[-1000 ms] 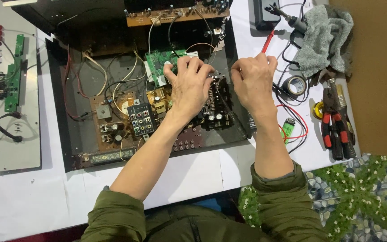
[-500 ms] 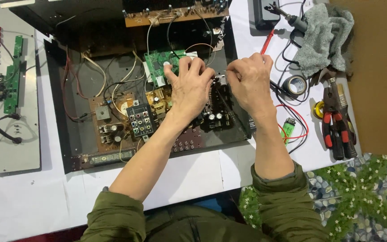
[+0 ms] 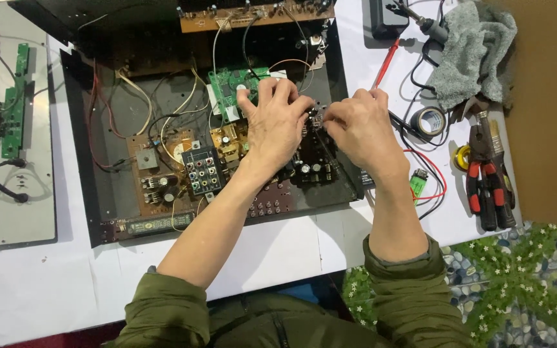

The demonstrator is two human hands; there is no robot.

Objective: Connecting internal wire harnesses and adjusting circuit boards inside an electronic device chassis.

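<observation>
Two bare hands work inside the open black metal chassis (image 3: pixel 98 161) of an electronic device lying on our white table (image 3: pixel 278 258). Our left hand (image 3: pixel 272 125) lies palm down over the boards, its fingers (image 3: pixel 265 90) spread and curled, their tips touching the edge of the green circuit board (image 3: pixel 233 87) and the parts just right of it. Our right hand (image 3: pixel 359 129) is close beside it, its fingers (image 3: pixel 336 116) pressed together at the tips and pinching something small over the dark board with silver capacitors (image 3: pixel 311 167); what is pinched is too small to tell. Left of our left wrist sits a black block of coloured round sockets (image 3: pixel 202 171) on the brown circuit board (image 3: pixel 156 180), with white, red and black wires (image 3: pixel 162 109) looping across the chassis floor. On the table, to the right of the chassis, lie a roll of black tape (image 3: pixel 428 120), a grey cloth (image 3: pixel 472 51), red-handled pliers (image 3: pixel 488 180) and a small green module (image 3: pixel 418 182). At the far left rests a grey metal panel (image 3: pixel 8 206) carrying a narrow green board (image 3: pixel 14 103). Both sleeves are olive green
</observation>
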